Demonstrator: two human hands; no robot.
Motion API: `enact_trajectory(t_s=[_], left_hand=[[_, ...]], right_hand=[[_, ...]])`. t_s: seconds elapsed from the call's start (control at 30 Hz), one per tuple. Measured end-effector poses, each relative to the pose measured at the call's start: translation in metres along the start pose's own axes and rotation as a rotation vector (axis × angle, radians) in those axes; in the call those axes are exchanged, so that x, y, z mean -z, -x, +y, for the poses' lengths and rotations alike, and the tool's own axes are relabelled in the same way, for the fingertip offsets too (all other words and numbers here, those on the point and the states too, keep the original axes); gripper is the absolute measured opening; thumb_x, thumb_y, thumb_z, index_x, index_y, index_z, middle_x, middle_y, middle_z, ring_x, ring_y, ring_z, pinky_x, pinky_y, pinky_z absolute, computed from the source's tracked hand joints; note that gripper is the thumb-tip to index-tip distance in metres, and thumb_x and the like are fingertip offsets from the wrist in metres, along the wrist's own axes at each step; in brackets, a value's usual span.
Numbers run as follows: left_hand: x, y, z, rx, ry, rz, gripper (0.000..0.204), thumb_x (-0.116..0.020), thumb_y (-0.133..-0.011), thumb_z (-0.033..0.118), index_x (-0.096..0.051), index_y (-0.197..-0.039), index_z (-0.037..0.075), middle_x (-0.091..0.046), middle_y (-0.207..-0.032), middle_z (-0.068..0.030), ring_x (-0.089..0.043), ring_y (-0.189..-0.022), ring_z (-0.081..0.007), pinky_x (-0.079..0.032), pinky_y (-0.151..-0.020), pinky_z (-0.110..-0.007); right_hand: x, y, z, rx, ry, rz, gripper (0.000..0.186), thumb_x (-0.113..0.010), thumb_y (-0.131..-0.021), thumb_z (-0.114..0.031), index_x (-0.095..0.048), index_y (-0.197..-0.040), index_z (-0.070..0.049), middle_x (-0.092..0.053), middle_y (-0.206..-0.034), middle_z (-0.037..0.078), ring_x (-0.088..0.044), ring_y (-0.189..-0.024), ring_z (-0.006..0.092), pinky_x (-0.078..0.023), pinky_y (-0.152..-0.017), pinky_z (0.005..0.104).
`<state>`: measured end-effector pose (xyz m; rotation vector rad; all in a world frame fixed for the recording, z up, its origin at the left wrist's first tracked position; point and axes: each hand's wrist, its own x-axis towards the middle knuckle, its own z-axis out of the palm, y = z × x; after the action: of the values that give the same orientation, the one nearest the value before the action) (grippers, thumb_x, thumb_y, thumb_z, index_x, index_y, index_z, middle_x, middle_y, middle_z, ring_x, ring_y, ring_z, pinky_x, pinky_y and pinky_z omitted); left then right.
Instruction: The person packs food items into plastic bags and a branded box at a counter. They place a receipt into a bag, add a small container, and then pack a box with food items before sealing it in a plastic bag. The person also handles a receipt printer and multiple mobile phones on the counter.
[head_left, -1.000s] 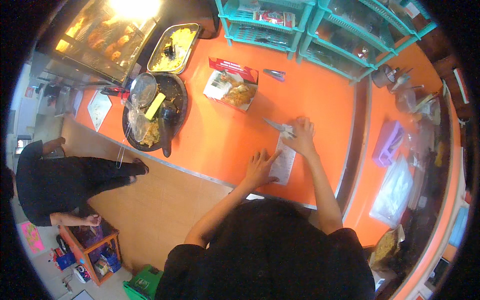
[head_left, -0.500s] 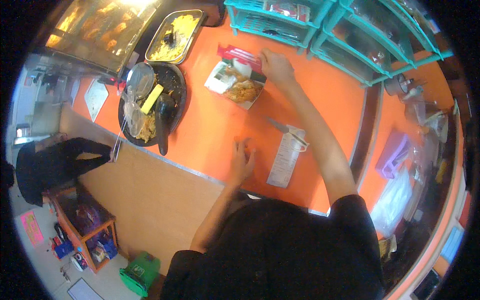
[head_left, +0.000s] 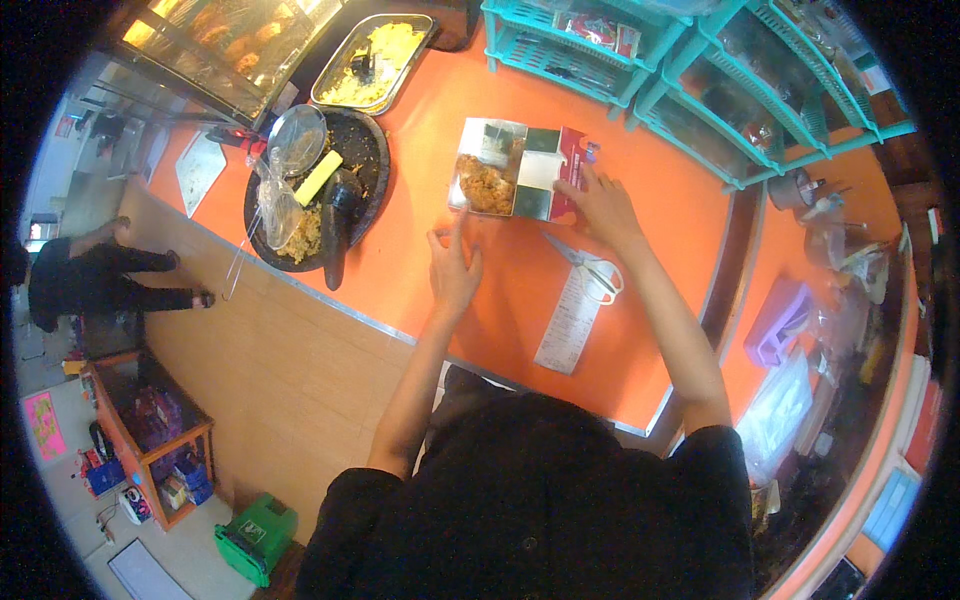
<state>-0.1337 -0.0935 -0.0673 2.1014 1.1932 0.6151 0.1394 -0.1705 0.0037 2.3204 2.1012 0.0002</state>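
An open paper food box sits on the orange counter with its lid laid back to the right. In its left half are a piece of fried chicken and a small clear packet. My left hand is by the box's near left corner, fingers apart, the index finger reaching to its edge. Over the red outer flap of the lid lies my right hand, fingers spread, thumb at the flap. Nearer me, white-handled scissors rest on a long printed paper slip.
On the left stands a black stone mortar with a pestle, crumbs and a strainer. Behind it are a metal tray of yellow food and a lit display case. Teal racks line the back; a person is at far left.
The box has turned clockwise, so its lid now lies out to the right. My left hand has moved forward to the box; my right hand has come nearer and to the right.
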Motion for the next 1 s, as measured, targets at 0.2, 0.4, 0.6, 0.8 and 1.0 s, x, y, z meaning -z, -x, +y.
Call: enact_trajectory(t_s=[0.2,0.4,0.6,0.8,1.0], left_hand=[[0.012,0.012,0.032,-0.113,-0.012,0.069,0.089,-0.078,-0.072,0.021,-0.035,-0.149,0.016,-0.04,-0.129,-0.0228,-0.042,-0.123,-0.0407,-0.039,-0.101,-0.048],[0.026,0.018,0.071,-0.488,-0.054,0.02,0.069,-0.084,-0.064,0.024,-0.055,-0.124,0.012,-0.052,-0.124,-0.0131,-0.048,-0.12,-0.0366,-0.034,-0.106,-0.044],[0.046,0.034,0.049,-0.68,0.038,-0.054,0.033,-0.084,-0.065,0.021,-0.054,-0.072,0.009,-0.049,-0.077,-0.007,-0.055,-0.08,-0.0286,-0.047,-0.071,-0.042],[0.065,0.072,0.034,-0.636,0.003,-0.167,0.029,-0.084,-0.066,0.017,-0.057,-0.073,0.007,-0.05,-0.076,-0.007,-0.056,-0.08,-0.0289,-0.047,-0.073,-0.041],[0.089,0.092,0.03,-0.536,0.0,-0.246,0.025,-0.082,-0.068,0.015,-0.059,-0.076,0.008,-0.05,-0.079,-0.0063,-0.057,-0.083,-0.0266,-0.047,-0.074,-0.039]], right_hand=[[0.027,-0.003,-0.001,0.354,0.103,0.18,0.033,-0.064,-0.08,-0.016,-0.059,-0.112,-0.009,-0.055,-0.127,0.012,-0.057,-0.114,0.0262,-0.049,-0.092,0.0375],[0.026,0.029,-0.043,0.714,0.003,0.334,0.021,-0.061,-0.082,-0.017,-0.061,-0.1,-0.008,-0.062,-0.112,0.01,-0.058,-0.112,0.0242,-0.05,-0.091,0.0344],[0.028,0.054,-0.068,0.626,-0.169,0.272,0.025,-0.068,-0.08,-0.028,-0.056,-0.087,-0.008,-0.061,-0.092,0.007,-0.06,-0.092,0.0249,-0.05,-0.084,0.0377],[0.05,0.069,-0.035,0.379,-0.373,-0.03,0.041,-0.077,-0.074,-0.043,-0.054,-0.082,-0.009,-0.06,-0.085,0.008,-0.06,-0.087,0.0274,-0.048,-0.076,0.0419],[0.06,0.074,-0.031,0.388,-0.545,-0.252,0.043,-0.082,-0.07,-0.041,-0.053,-0.081,-0.01,-0.059,-0.087,0.009,-0.059,-0.09,0.0289,-0.046,-0.074,0.0425]])
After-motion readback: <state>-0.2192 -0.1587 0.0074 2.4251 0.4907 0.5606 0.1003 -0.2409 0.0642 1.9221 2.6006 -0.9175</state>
